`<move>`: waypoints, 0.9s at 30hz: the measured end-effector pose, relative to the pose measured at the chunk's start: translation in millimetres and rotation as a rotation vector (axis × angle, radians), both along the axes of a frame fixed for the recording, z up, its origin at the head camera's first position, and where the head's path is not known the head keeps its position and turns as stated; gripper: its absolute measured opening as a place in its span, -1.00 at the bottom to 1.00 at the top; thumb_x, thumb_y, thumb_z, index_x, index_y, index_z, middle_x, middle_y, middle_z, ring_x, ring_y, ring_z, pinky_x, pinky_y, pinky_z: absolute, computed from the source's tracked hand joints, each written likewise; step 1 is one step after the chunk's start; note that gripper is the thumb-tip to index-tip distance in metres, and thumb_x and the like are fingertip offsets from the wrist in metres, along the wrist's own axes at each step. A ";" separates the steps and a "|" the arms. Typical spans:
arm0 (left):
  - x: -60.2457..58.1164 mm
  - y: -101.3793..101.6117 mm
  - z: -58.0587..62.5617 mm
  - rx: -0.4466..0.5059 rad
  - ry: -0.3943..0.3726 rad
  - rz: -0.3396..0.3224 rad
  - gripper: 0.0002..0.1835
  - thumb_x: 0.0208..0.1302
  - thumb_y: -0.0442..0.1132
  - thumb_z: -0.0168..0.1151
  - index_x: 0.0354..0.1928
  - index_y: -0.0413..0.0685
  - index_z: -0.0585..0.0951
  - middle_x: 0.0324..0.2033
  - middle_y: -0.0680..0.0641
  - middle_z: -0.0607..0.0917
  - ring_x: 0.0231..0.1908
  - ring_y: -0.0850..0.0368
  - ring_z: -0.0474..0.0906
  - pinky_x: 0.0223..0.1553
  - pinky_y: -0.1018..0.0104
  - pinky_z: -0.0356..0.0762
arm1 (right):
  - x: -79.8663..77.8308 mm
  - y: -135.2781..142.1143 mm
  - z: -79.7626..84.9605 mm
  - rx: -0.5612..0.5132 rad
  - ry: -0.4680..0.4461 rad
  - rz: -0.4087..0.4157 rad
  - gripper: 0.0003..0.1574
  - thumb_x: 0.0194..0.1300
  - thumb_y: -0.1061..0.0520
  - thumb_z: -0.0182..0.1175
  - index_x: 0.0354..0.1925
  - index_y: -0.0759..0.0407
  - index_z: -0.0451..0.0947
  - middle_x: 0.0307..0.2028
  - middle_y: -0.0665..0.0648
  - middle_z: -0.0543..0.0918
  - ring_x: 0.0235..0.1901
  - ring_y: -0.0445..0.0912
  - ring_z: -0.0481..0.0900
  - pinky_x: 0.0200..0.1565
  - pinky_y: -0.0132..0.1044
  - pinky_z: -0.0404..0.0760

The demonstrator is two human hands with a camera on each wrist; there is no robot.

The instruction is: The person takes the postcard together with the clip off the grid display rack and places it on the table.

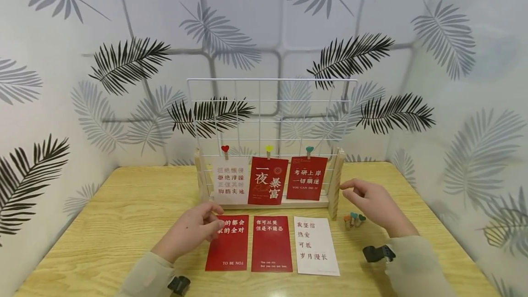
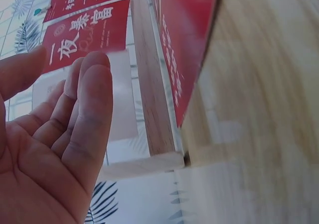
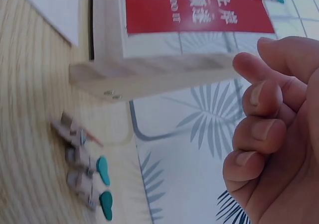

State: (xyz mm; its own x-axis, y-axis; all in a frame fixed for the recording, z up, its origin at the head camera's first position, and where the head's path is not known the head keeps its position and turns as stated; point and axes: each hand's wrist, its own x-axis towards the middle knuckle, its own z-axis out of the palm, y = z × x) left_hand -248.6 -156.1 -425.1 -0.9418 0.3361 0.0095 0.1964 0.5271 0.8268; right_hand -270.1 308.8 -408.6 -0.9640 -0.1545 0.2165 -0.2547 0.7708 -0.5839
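Note:
A white wire grid (image 1: 272, 79) stands in a wooden base with a post (image 1: 336, 184) at its right side. Heart-topped clips hold a white card (image 1: 231, 198), a red card (image 1: 264, 196) and another red card (image 1: 307, 194) on it. My left hand (image 1: 191, 233) holds nothing and hovers over the top left corner of a red card (image 1: 227, 252) lying in front; in the left wrist view its fingers are relaxed. Beside the right post, my right hand (image 1: 373, 203) is empty, fingers loosely curled. Three loose clips (image 3: 82, 162) lie below it on the table.
A second red card (image 1: 272, 246) and a white card (image 1: 316, 262) lie in a row with the left one on the wood-grain table (image 1: 123, 223). Behind the grid rises a wall covering with a leaf pattern (image 1: 136, 65).

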 end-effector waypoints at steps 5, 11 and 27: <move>1.6 7.3 5.3 -0.010 0.025 -0.036 -0.75 0.40 -0.18 0.31 0.03 -0.05 0.55 -0.37 -0.07 0.67 -0.43 0.04 0.63 -0.31 0.21 0.64 | 3.1 -13.4 8.8 -0.027 0.039 0.038 -0.64 0.51 -0.08 0.15 0.14 0.00 0.62 -0.58 0.00 0.38 -0.56 -0.09 0.37 -0.36 -0.17 0.40; 0.5 17.7 11.2 -0.054 0.049 -0.028 -0.72 0.39 -0.13 0.31 0.07 0.00 0.57 -0.33 0.02 0.65 -0.38 0.08 0.59 -0.28 0.19 0.60 | 7.4 -20.1 17.2 -0.023 0.084 0.048 -0.60 0.50 -0.01 0.18 0.22 0.04 0.58 -0.58 0.00 0.39 -0.58 -0.11 0.35 -0.44 -0.22 0.40; -9.7 47.8 26.8 -0.102 0.139 -0.067 -0.71 0.38 -0.13 0.32 0.07 0.01 0.58 -0.27 0.15 0.67 -0.25 0.15 0.59 -0.19 0.19 0.59 | 3.0 -41.4 41.9 0.042 0.116 0.074 -0.49 0.51 -0.04 0.15 0.35 -0.01 0.50 -0.62 -0.02 0.34 -0.62 -0.11 0.29 -0.54 -0.23 0.35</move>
State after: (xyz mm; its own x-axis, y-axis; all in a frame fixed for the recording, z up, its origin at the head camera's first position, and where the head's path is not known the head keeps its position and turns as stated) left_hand -258.3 -108.3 -398.3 -0.9091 0.4042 0.1005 0.3426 0.5884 0.7324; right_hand -267.1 267.4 -366.7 -0.9184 -0.2354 0.3179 -0.3757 0.7706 -0.5147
